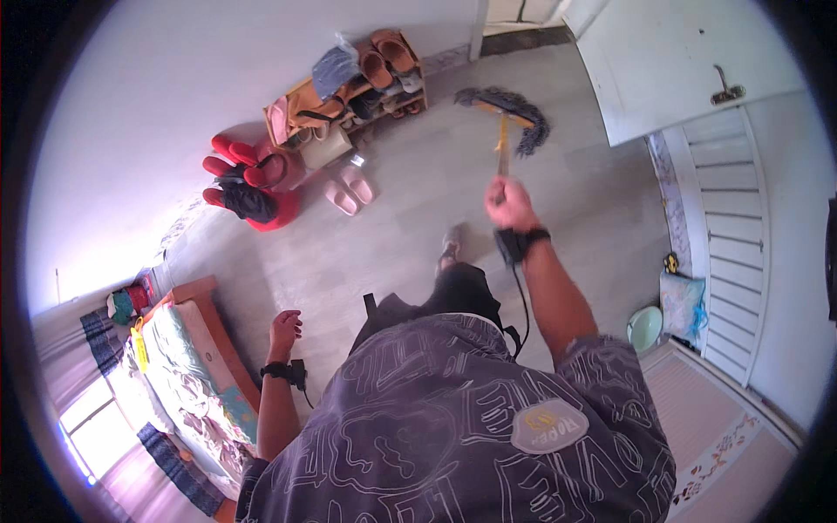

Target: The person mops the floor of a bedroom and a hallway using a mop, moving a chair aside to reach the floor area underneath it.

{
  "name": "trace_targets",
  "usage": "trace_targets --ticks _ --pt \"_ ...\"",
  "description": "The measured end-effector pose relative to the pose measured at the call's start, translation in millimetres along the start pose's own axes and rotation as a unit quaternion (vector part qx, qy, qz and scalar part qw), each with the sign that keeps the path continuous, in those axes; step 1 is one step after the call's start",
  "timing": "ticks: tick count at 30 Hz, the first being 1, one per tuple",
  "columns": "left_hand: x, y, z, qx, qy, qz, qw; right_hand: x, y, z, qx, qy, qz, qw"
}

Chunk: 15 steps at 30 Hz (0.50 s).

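My right hand (511, 206) is closed around the handle of a mop (503, 159), held out in front of me. The mop's dark grey shaggy head (534, 132) with its yellow bar rests on the grey floor, ahead and to the right. My left hand (285, 333) hangs low at my left side, its fingers loosely curled and partly apart, with nothing in it. It is nearest to the bed. Both wrists carry black straps with a small box and a cable.
A wooden shoe rack (342, 118) full of shoes and bags stands against the far left wall. Beside it are pink slippers (349, 192) and a red seat (272, 209). The bed (209, 336) lies left. An open white door (689, 70) and a green basin (645, 329) are right.
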<state>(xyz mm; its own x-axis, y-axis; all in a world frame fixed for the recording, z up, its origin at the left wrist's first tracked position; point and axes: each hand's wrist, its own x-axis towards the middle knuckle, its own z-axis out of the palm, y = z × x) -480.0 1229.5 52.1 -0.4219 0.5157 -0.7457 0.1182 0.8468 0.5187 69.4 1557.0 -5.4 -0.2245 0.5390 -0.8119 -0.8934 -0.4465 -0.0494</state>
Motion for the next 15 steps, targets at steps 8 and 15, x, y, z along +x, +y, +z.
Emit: trace_targets --ticks 8,15 --pt "22 -5 -49 0.049 -0.002 0.065 0.997 85 -173 24 -0.717 0.096 -0.132 0.678" --pt "190 -123 -123 0.034 -0.277 -0.109 0.954 -63 -9 -101 -0.342 0.180 -0.055 0.921"
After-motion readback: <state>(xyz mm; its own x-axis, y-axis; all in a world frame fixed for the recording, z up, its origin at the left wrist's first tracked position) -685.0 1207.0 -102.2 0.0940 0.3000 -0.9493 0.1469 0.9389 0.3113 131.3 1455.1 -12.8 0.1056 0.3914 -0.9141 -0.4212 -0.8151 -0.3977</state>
